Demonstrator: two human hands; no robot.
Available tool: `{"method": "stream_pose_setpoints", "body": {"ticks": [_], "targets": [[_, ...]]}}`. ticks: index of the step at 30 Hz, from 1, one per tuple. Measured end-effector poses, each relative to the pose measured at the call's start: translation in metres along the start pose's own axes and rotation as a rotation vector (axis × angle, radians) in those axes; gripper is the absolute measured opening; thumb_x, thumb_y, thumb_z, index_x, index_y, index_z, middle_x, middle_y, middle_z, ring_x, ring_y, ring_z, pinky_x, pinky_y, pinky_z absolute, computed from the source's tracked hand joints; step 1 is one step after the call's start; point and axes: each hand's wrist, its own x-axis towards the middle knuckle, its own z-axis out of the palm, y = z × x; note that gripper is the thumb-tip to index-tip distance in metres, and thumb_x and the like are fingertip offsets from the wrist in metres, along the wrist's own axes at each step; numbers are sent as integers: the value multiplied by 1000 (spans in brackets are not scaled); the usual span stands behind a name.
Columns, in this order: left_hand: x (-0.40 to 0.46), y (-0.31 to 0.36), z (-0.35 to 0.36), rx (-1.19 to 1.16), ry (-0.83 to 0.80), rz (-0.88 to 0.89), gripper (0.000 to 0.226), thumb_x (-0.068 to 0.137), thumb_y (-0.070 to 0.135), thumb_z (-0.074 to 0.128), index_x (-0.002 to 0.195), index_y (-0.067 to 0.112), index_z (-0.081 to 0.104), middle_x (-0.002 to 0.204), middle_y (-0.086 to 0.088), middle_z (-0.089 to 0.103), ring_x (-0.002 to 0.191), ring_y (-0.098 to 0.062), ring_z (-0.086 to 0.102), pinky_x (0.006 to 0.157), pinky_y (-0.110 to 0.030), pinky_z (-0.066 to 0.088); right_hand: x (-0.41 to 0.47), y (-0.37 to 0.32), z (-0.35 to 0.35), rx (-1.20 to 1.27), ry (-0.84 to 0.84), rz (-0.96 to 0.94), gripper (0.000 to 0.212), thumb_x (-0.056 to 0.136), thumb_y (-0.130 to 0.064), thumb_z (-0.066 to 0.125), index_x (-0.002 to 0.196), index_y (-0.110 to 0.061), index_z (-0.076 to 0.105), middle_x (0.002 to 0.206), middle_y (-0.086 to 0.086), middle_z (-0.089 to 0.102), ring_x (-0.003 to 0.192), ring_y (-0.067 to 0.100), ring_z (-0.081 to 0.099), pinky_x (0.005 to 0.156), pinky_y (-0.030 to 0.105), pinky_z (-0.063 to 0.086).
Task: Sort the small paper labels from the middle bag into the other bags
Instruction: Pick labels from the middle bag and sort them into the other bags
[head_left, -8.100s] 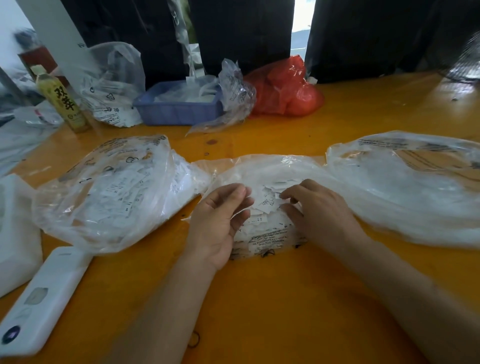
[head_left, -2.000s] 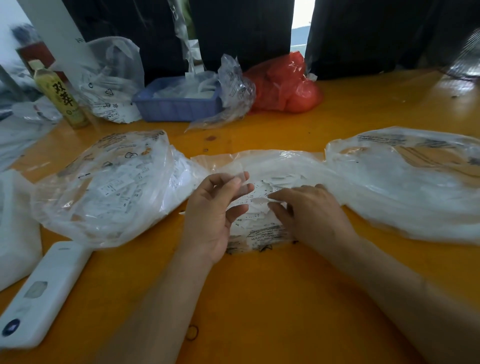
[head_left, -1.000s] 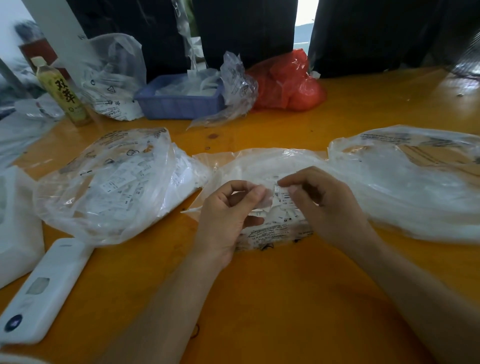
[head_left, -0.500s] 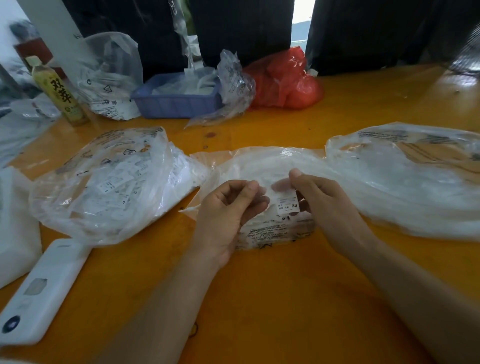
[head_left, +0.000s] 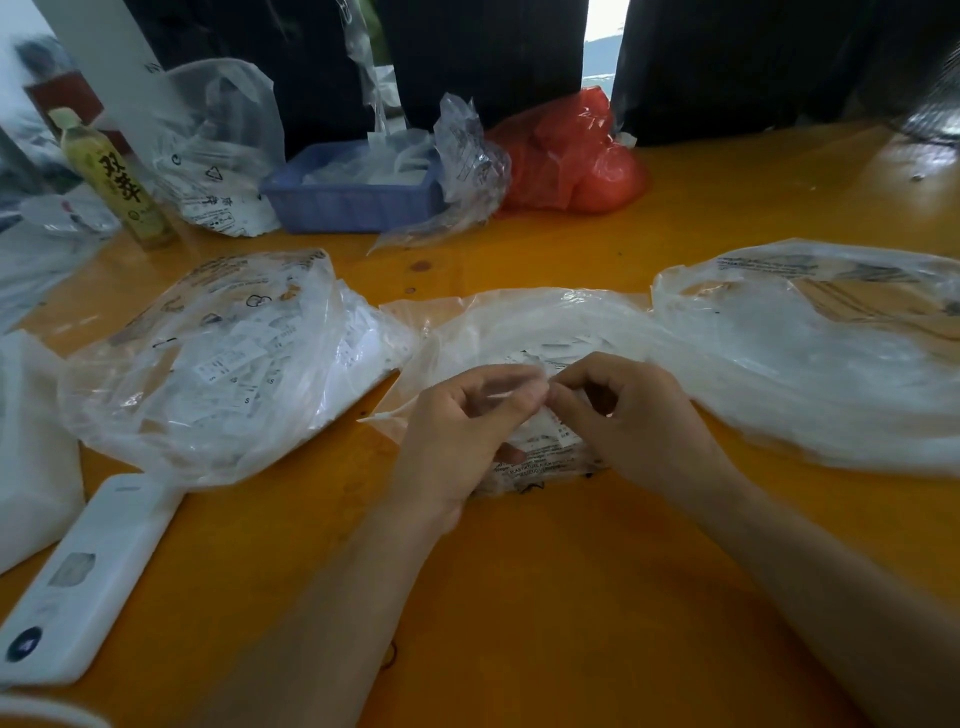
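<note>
The left hand (head_left: 462, 431) and the right hand (head_left: 639, 421) meet fingertip to fingertip over the middle bag (head_left: 524, 332), both with fingers curled inward. The left hand's fingers are blurred; something pale shows between its thumb and fingers, probably a small label or a fold of the bag's film, but the view is too soft to say which. The right hand's thumb and forefinger are pinched together at the meeting point, just above a small paper label (head_left: 553, 423) that lies on the pile inside the middle bag; whether the pinch actually holds a label cannot be told. More small paper labels (head_left: 561, 348) show through the clear plastic behind the hands. The middle bag lies flat on the orange table (head_left: 519, 597), its printed near edge beneath the two palms. To the left lies the left bag (head_left: 218, 364), clear plastic, puffed up and holding many white labels. To the right lies the right bag (head_left: 810, 353), also clear plastic and touching the middle bag's far right corner. A white flat device (head_left: 88, 577) rests near the left forearm. At the back of the table stand a green-labelled bottle (head_left: 117, 182), a blue basket (head_left: 353, 195) holding plastic wrappers, and a red plastic bag (head_left: 566, 150).
</note>
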Motion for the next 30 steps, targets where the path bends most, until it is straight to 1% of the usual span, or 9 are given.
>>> {"method": "stream_pose_setpoints", "body": {"ticks": [2, 4, 7, 10, 12, 14, 17, 23, 30], "targets": [[1, 0, 0, -66, 26, -9, 25, 81, 37, 82, 100, 22, 84, 102, 3, 82, 99, -9, 77, 57, -20, 56, 1, 0, 1, -4, 19, 3, 20, 97, -44, 60, 94, -27, 70, 72, -38, 58, 64, -8, 55, 55, 8, 41], [3, 1, -2, -186, 64, -31, 16, 81, 28, 83, 95, 19, 84, 100, -2, 82, 95, -12, 79, 59, -17, 57, 3, 3, 1, 16, 65, 43, 22, 99, -46, 56, 103, -29, 70, 73, -33, 60, 68, -14, 56, 56, 5, 41], [7, 2, -7, -406, 97, -63, 16, 73, 18, 84, 89, 15, 83, 97, -9, 82, 88, -17, 80, 64, -15, 59, 6, 9, -5, 103, 216, 86, 26, 101, -27, 62, 126, -30, 67, 69, -24, 57, 59, -4, 53, 51, 8, 40], [8, 3, -8, -537, 97, -71, 19, 72, 9, 81, 91, 9, 81, 95, -16, 81, 84, -21, 81, 68, -17, 61, 7, 11, -11, 158, 276, 109, 44, 96, -26, 70, 136, -37, 57, 84, -20, 59, 68, -2, 61, 63, 12, 50], [7, 4, -7, -552, 87, -61, 19, 73, 9, 81, 92, 8, 81, 94, -18, 81, 85, -24, 81, 70, -19, 62, 8, 9, -12, 254, 254, 142, 37, 94, -28, 72, 129, -36, 61, 95, -11, 68, 76, 0, 72, 69, 19, 58], [7, 4, -6, -548, 71, -54, 17, 74, 11, 81, 91, 8, 81, 94, -18, 81, 86, -26, 81, 72, -21, 62, 7, 7, -13, 362, 244, 145, 19, 95, -26, 72, 113, -29, 67, 90, -6, 75, 78, 6, 76, 73, 26, 62], [6, 3, -4, -530, 54, -58, 16, 75, 15, 81, 90, 8, 83, 96, -19, 81, 90, -28, 81, 75, -23, 63, 6, 4, -14, 448, 248, 101, 7, 95, -23, 71, 101, -25, 69, 88, -10, 76, 77, 9, 75, 71, 19, 58], [5, 4, -1, -487, 21, -88, 15, 78, 16, 80, 90, 8, 85, 102, -20, 81, 96, -30, 80, 79, -24, 63, 5, 2, -14, 498, 200, 58, 13, 97, -11, 69, 105, -21, 70, 91, -3, 77, 81, 14, 77, 76, 23, 60], [4, 4, 1, -470, 5, -92, 19, 78, 18, 81, 93, 7, 85, 103, -20, 80, 99, -31, 80, 82, -25, 63, 4, 1, -11, 371, 225, 13, 13, 96, -10, 69, 103, -22, 70, 90, -11, 77, 81, 4, 75, 72, 15, 57]]}}
